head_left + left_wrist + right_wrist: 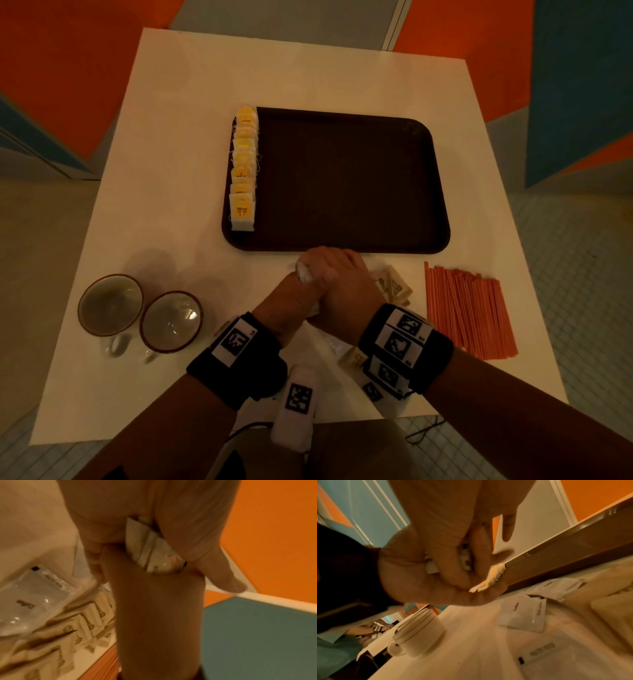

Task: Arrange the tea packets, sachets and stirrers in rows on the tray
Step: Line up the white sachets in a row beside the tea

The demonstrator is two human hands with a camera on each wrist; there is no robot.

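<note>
The dark brown tray (342,181) lies mid-table, with a row of yellow-labelled tea packets (244,171) along its left edge. Just before the tray's near edge, my two hands meet. My left hand (291,301) grips a small stack of white sachets (304,272), which stick out above its fingers. The left wrist view shows that stack (150,550) clamped between thumb and fingers. My right hand (342,277) lies over the left, its fingers closed on the same stack (465,561). Orange stirrers (469,308) lie in a loose pile at the right.
Brown sugar sachets (390,284) lie under and beside my right hand, and several more (77,626) reach toward the table edge. Loose white coffee sachets (522,615) lie on the table near my wrists. Two cups (109,305) (171,320) stand at the front left.
</note>
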